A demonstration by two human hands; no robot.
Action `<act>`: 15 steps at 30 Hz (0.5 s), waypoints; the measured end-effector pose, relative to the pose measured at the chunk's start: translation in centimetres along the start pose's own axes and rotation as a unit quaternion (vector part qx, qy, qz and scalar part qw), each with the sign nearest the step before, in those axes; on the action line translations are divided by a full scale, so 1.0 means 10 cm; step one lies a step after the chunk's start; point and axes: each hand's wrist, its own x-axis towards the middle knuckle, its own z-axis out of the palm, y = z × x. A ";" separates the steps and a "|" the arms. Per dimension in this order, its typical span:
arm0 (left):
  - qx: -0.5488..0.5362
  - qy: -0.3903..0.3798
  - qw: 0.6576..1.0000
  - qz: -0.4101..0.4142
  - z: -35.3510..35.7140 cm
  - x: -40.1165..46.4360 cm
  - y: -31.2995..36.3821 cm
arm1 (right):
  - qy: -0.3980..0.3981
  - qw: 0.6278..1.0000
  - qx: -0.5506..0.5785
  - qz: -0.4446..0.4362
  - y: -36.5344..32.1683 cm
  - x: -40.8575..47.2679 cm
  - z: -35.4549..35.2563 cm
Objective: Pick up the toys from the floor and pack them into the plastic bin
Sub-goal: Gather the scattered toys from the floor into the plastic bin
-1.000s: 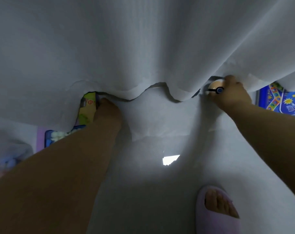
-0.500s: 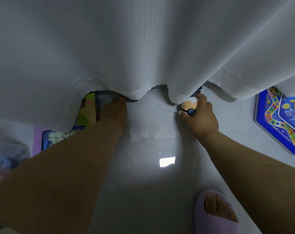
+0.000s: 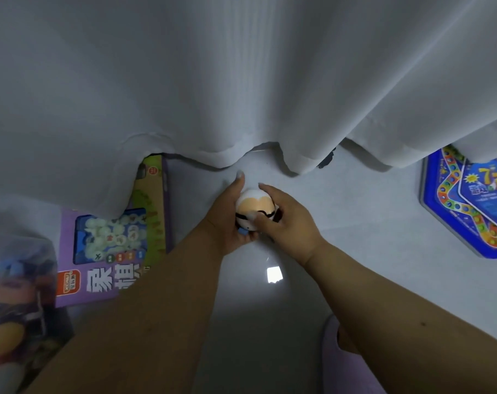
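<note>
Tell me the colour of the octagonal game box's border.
Blue; the octagonal game box shows best in the head view.

You see two hands [image 3: 230, 223] [image 3: 284, 220], one round toy [image 3: 254, 207], two game boxes [image 3: 111, 245] [image 3: 469, 211], one curtain [image 3: 241, 81].

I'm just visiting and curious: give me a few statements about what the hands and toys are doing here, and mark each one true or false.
1. Both hands hold the small round plush toy. True: the left hand cups it from below and the right hand grips it from the side.
2. The purple game box lies on the floor to the person's left. True.
3. The blue board game is in the right hand. False: it lies on the floor at the far right, untouched.
4. The white curtain covers the plush toy. False: the toy is in the open, in front of the curtain's hem.
5. The curtain hangs over part of the purple game box. True.
</note>
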 end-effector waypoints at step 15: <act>0.148 -0.086 0.985 -0.017 0.65 0.08 0.25 | 0.034 0.936 -0.335 0.099 0.53 1.07 -0.99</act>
